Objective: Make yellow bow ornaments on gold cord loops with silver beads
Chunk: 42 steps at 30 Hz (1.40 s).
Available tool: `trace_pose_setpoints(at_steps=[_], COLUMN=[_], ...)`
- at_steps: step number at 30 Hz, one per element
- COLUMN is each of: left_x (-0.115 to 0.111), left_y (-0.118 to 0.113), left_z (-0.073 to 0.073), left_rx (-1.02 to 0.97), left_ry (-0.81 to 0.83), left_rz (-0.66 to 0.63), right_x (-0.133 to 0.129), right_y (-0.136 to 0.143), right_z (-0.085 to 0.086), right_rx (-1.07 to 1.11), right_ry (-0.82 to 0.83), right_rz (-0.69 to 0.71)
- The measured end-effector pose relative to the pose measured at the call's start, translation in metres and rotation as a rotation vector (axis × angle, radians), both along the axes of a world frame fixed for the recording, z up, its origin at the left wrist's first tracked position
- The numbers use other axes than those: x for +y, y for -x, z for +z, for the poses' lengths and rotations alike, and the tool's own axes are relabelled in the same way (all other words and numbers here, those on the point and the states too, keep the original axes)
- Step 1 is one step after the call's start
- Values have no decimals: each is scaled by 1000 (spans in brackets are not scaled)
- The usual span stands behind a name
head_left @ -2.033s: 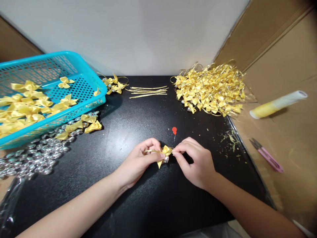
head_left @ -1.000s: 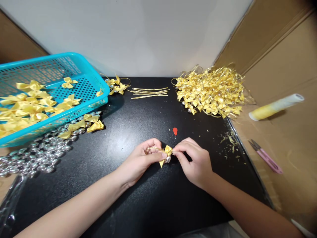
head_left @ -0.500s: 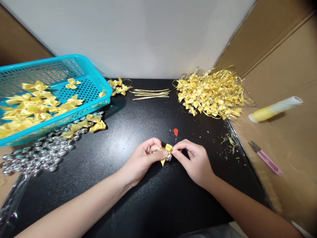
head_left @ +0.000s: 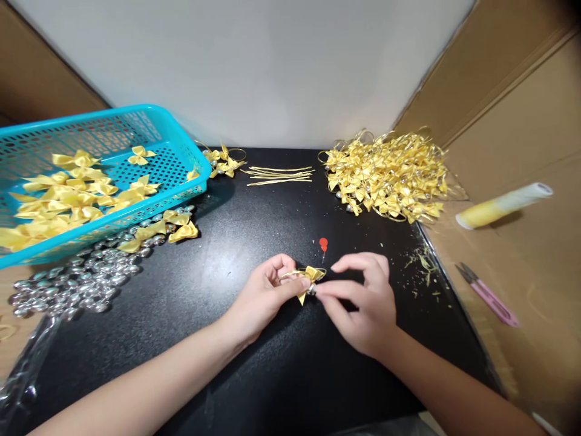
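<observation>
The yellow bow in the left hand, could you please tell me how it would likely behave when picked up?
The yellow bow is probably floppy, since its ribbon looks thin. It seems light, as the left hand pinches it under the thumb. Its satiny sheen suggests slight slipperiness.

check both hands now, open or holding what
Left hand: closed, holding the yellow bow.
Right hand: fingertips at the silver bead; cannot tell whether its grip is closed on it.
</observation>
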State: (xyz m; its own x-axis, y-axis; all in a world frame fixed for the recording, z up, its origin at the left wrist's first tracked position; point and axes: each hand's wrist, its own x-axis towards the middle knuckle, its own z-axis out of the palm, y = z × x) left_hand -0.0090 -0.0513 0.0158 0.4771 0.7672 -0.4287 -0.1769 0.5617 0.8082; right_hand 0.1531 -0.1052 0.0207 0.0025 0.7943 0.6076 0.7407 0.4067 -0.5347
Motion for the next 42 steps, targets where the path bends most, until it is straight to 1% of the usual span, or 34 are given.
trace_pose_setpoints(at_steps=[2,4,7,10,12,16,17,19,22,24,26,29,33,38,42], left_x=[-2,-3,-5,-6,-6,-5,-5,-4,-3,-3,-3,-4,-4,-2,-1], left_y=[-1,-2,-3,-4,-4,-4,-4,-5,-6,-6,-7,-7,-7,-6,-6], left_z=[0,-1,-2,-3,-3,-2,-1,0,0,0,-1,-1,-1,-1,0], left_rx=[13,22,39,53,61,66,64,55,42,39,56,112,167,207,225], left_ry=[-24,-51,-90,-111,-121,-118,-112,-96,-72,-71,-86,-141,-196,-209,-195], left_rz=[-1,-9,-3,-7,-16,-18,-11,8,27,40,45,31,-1,-6,-8], right_x=[-3,-4,-3,-2,-1,-4,-6,-10,-16,-18,-18,-17,-16,-15,-14], right_y=[2,4,6,6,6,4,2,-5,-21,-31,-38,-46,-51,-55,-56], right_z=[1,0,-4,-5,-4,3,6,14,27,35,42,48,51,54,55], right_rx=[-96,-126,-102,-55,-37,30,90,281,544,598,605,638,720,840,855], right_ry=[2,51,101,137,122,-6,-17,-4,85,155,197,213,199,209,208], right_rz=[28,5,-23,-3,11,62,92,182,384,501,567,573,571,577,565])
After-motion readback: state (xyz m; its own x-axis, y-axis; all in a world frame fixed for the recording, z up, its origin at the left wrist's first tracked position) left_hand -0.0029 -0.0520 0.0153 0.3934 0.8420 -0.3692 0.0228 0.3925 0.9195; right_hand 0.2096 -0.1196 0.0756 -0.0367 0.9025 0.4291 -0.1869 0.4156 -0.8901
